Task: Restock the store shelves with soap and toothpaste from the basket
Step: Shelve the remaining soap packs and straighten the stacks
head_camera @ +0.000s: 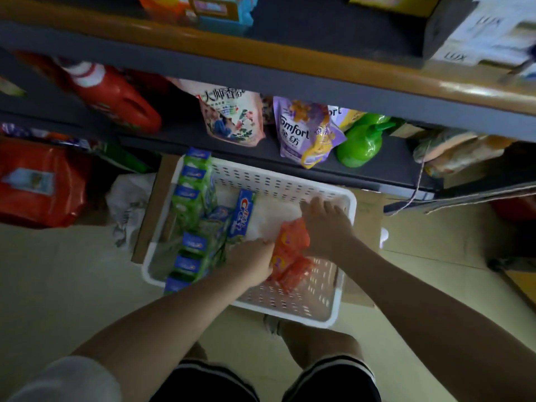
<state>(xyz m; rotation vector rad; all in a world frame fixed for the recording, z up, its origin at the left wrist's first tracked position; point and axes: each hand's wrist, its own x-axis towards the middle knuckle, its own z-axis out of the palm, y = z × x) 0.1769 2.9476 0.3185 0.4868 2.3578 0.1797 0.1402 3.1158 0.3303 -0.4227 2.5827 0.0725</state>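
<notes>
a small shop aisle. across the top of the frame run dark metal shelves (290,79) stocked with packaged household goods: purple comfort softener pouches (301,132) at centre, a red detergent jug (116,100) at upper left, lux boxes (478,33) at upper right. at centre, on the tiled floor (58,271), a white perforated basket (290,181) holds boxed crest toothpaste (245,213) and wrapped soap packs.

The pale tiled floor (72,285) carries a white perforated basket (342,303), which stands partly on a flat piece of brown cardboard (368,216); beside the cardboard lies a crumpled white plastic bag (127,204); the dark lower shelf (179,140) bears a red bottle (121,103), a pink floral pouch (232,114), purple Comfort pouches (301,132) and a green bottle (362,143); the upper shelf (319,56) holds a white Lux box (475,30).
</notes>
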